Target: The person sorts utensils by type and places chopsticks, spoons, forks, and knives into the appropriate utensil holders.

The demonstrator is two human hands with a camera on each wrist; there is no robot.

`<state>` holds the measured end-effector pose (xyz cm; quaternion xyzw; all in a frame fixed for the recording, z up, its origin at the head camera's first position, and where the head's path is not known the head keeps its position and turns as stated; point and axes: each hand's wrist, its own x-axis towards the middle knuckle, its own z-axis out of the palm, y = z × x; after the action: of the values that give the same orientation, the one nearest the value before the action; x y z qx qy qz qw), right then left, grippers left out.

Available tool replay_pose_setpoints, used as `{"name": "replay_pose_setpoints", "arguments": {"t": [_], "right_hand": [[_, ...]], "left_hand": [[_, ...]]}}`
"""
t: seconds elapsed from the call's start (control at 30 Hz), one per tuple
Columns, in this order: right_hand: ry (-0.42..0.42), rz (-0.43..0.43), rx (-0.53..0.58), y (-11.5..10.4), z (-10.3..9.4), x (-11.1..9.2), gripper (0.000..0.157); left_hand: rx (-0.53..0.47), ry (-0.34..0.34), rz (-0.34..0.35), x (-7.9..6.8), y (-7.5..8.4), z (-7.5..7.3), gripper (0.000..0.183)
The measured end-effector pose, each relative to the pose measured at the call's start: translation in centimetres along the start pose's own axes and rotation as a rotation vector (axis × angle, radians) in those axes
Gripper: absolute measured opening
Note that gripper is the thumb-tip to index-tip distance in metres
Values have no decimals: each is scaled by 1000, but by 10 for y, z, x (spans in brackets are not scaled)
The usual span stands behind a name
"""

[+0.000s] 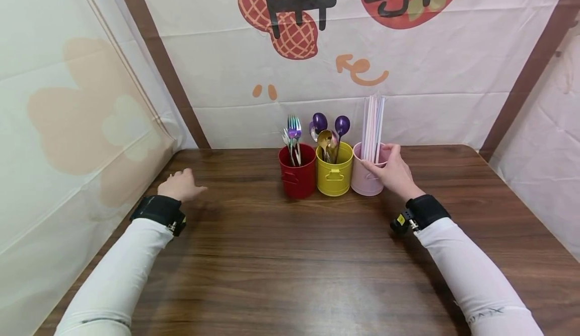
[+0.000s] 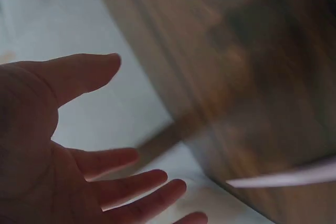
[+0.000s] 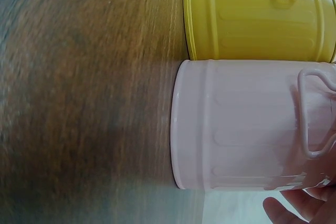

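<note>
My right hand (image 1: 393, 171) holds the pink bucket (image 1: 366, 184) by its rim, thumb at the front and fingers round the right side. Several pale straws (image 1: 372, 129) stand upright in this bucket. In the right wrist view, fingertips (image 3: 278, 211) show beside the wall of the bucket, which stands on the table. The yellow bucket (image 1: 334, 179) is close against its left side, with purple and gold spoons (image 1: 331, 134) inside. Over the table's left side is my left hand (image 1: 180, 185), fingers spread and holding nothing; the left wrist view shows its palm (image 2: 26, 171).
A red bucket (image 1: 297, 185) with several forks (image 1: 294, 132) stands left of the yellow one. The brown wooden table (image 1: 281, 275) meets a white printed cloth wall (image 1: 217, 64) at the back. Another cloth (image 1: 45, 185) hangs along the left edge.
</note>
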<state>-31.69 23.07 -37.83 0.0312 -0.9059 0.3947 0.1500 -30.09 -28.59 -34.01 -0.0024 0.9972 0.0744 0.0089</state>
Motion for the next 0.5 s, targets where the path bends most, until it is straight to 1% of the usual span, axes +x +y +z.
{"name": "replay_pose_setpoints", "arguments": {"t": [0.07,0.1,0.2,0.27,0.33,0.5], "right_hand": [[-2,6,2,1,0,0,84],[-6,6,5,0,0,0,85],[-19,7,16,-2,1,1,86],[-26,10,24,-2,1,2,86],[-29,11,23,-2,1,2,86],[-21,14,20,-1,-1,0,86]], "left_hand": [[10,-45,-56,2,-14,5,82],[12,-56,-84,3,-20,8,83],[15,-86,-125,5,-38,15,77],[15,-108,-133,7,-47,19,67],[6,-116,-130,10,-56,22,57],[-27,-134,-139,14,-66,24,43]]}}
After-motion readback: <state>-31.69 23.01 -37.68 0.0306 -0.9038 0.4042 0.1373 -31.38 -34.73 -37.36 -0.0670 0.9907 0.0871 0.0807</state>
